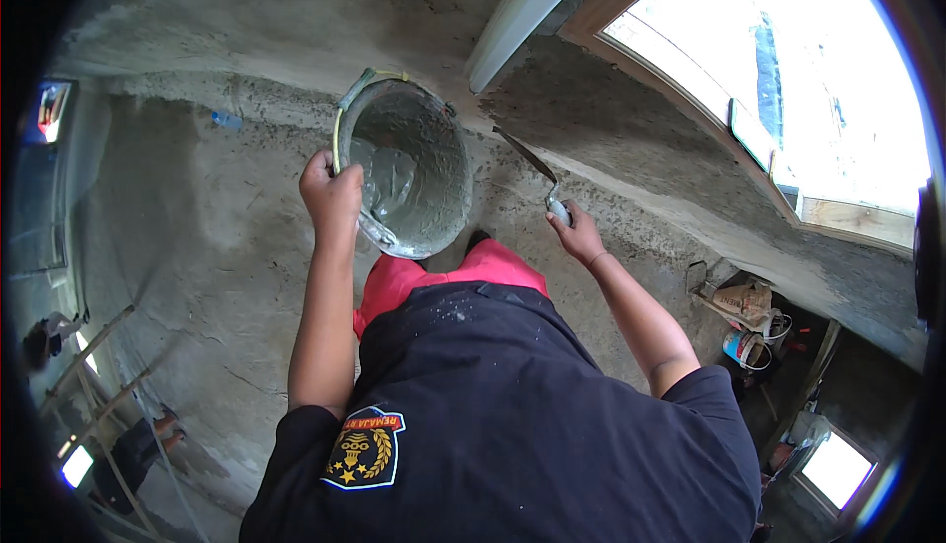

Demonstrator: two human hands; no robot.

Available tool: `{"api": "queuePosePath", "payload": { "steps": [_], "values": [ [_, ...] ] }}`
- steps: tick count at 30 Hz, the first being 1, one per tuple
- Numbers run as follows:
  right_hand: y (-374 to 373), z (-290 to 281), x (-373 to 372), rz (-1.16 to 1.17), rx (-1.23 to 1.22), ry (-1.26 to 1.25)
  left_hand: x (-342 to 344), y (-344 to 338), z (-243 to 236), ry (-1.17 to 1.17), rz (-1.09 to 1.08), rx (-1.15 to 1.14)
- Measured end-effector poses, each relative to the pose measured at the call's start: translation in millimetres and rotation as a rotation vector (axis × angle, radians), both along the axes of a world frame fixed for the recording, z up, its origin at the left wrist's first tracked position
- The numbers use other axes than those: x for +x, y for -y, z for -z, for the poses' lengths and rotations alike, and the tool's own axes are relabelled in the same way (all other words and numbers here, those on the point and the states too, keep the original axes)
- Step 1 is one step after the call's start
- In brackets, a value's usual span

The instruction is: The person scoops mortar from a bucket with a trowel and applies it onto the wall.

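In the head view my left hand (331, 188) grips the left side of a grey bucket (419, 164), by its rim and yellowish handle. The bucket is tilted, showing wet grey mortar (384, 178) inside and smeared on its walls. To the right of the bucket, my right hand (574, 228) is closed around the handle of a trowel (537, 164), whose blade points up and toward the wall. The trowel and bucket are apart. Both are held above my pink trousers and dark shoes.
Ahead are a plastered wall, a white post (512, 16) and a wood-framed window (631, 6). A plastic bottle (226, 120) lies left on the floor (197, 267). Sack (744, 302) and pails (749, 346) sit right. At lower left are poles (84, 366) and another person's legs (158, 430).
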State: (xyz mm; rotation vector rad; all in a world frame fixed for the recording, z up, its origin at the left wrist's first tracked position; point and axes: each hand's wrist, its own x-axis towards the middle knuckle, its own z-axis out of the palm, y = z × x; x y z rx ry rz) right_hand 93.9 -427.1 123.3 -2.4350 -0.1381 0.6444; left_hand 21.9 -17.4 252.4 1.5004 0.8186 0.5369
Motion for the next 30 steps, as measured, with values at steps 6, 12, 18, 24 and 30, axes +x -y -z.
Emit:
{"api": "queuePosePath", "payload": {
  "steps": [6,12,18,24,30],
  "values": [
    [-1.2,73.7,60.6,-0.074,-0.052,-0.044,-6.1,1.8,7.5,-0.114,0.009,0.03],
    [-32.7,165.9,114.4,0.126,-0.105,-0.326,-14.9,4.1,37.7,-0.1,-0.054,0.022],
    [-62.1,211.1,157.6,-0.761,-0.574,0.171,-29.4,-0.7,74.3,-0.134,-0.065,-0.018],
    [-70.1,238.5,188.1,-0.372,-0.441,0.094,-42.8,-4.3,102.9,-0.198,-0.056,-0.018],
    [-55.9,229.8,156.1,-0.336,-0.496,0.057,-47.4,-3.2,114.9,-0.188,-0.023,-0.025]
  ]
}}
